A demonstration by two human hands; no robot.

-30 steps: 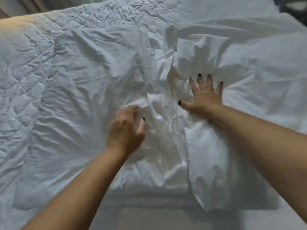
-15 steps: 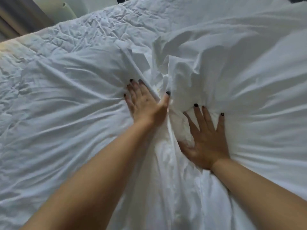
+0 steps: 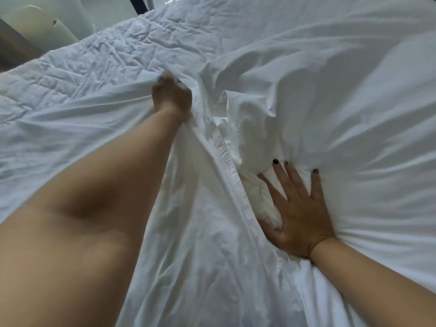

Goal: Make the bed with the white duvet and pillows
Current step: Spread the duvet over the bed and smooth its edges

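Fabric bunches in our left hand (image 3: 171,98), fist clenched on the crumpled white cotton duvet (image 3: 70,142) to tug it flat; beside it, our right hand (image 3: 297,212) presses spread fingers down, anchoring it.

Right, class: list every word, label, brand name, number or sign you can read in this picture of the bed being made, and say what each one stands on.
None: no readable text shows anywhere.
White duvet: plain fabric, no tag or print visible.
Pillows, left and right: plain white cases, no label visible.
Left hand and right hand: no writing on them.
Pale object beside the bed: no marking to read.
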